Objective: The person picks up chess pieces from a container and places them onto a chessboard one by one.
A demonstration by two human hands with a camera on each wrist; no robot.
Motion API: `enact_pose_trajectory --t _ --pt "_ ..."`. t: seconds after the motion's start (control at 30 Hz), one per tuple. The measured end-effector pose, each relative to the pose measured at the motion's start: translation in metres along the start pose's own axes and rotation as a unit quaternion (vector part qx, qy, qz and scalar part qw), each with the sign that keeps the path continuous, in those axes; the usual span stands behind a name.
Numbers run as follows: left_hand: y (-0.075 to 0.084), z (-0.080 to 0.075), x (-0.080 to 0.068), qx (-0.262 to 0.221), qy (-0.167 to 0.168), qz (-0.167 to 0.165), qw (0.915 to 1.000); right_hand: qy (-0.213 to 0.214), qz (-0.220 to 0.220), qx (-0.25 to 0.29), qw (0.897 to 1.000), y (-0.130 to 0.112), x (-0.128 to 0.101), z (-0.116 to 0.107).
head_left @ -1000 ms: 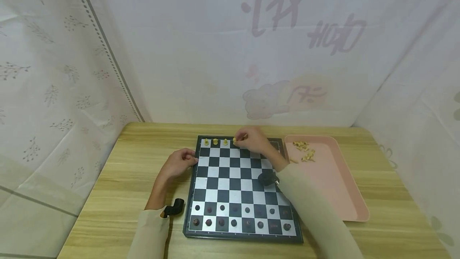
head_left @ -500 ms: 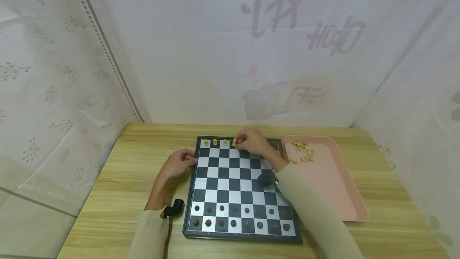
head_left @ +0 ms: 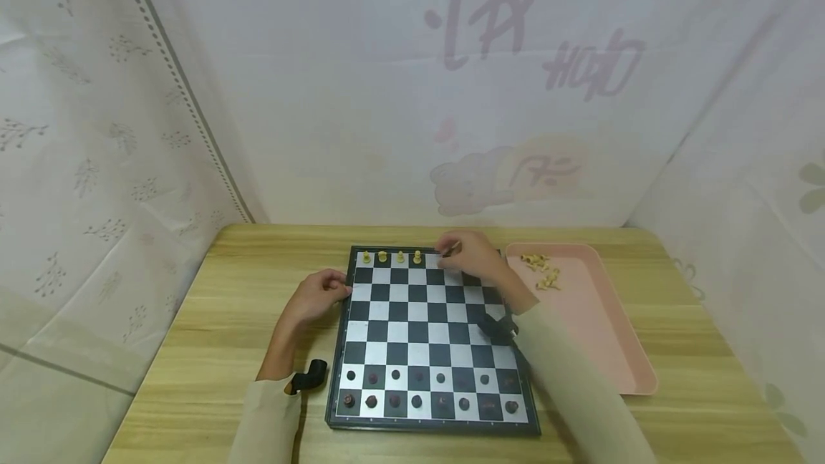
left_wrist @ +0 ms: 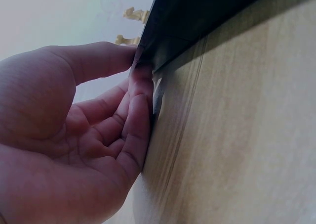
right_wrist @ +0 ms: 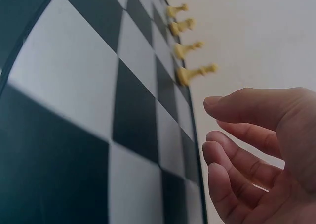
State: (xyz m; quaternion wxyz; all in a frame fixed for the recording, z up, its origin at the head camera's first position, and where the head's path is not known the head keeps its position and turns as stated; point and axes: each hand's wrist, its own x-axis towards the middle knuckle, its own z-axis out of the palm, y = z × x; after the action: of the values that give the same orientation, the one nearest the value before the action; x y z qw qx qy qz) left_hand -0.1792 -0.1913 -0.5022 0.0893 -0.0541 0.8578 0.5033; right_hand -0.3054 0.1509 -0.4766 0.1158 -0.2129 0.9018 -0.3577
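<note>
A black-and-white chessboard (head_left: 425, 339) (left_wrist: 197, 21) (right_wrist: 74, 85) lies on the wooden table (head_left: 213, 349). Several yellow pieces (head_left: 391, 257) (right_wrist: 195, 73) (left_wrist: 131, 14) stand along its far row, and dark pieces (head_left: 428, 391) fill the two near rows. My left hand (head_left: 319, 292) (left_wrist: 98, 125) holds the board's left edge, thumb on top and curled fingertips against the side. My right hand (head_left: 467, 253) (right_wrist: 247, 135) hovers over the far row just right of the last yellow piece, fingers loosely bent and empty.
A pink tray (head_left: 599, 335) beside the board's right edge holds several loose yellow pieces (head_left: 544, 271) at its far end. White patterned curtains close in the table on the left, back and right.
My right hand has let go of the fourth yellow piece, which now stands on the far row, and has drawn away to the right. My left hand has stayed on the board's edge.
</note>
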Motion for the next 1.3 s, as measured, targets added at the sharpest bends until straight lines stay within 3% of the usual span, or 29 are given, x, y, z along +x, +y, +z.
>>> enact_pose_trajectory --t 0.4,0.73,0.9,1.03,1.3 --pt "0.000 0.000 -0.001 -0.007 0.002 0.001 1.0000 0.063 0.027 0.045 0.997 0.030 -0.044 -0.046" --pt "0.001 0.001 -0.001 -0.001 0.001 0.001 1.0000 0.121 0.040 0.039 0.991 0.061 -0.082 -0.078" --pt "0.001 0.000 -0.001 0.001 0.001 0.003 1.0000 0.094 0.086 0.041 0.991 0.077 -0.094 -0.084" --pt "0.001 -0.001 -0.001 -0.002 0.001 0.003 1.0000 0.066 0.121 0.009 0.990 0.083 -0.099 -0.085" --pt "0.001 0.000 -0.001 -0.004 -0.002 0.003 1.0000 0.045 0.089 0.013 0.995 0.091 -0.098 -0.082"
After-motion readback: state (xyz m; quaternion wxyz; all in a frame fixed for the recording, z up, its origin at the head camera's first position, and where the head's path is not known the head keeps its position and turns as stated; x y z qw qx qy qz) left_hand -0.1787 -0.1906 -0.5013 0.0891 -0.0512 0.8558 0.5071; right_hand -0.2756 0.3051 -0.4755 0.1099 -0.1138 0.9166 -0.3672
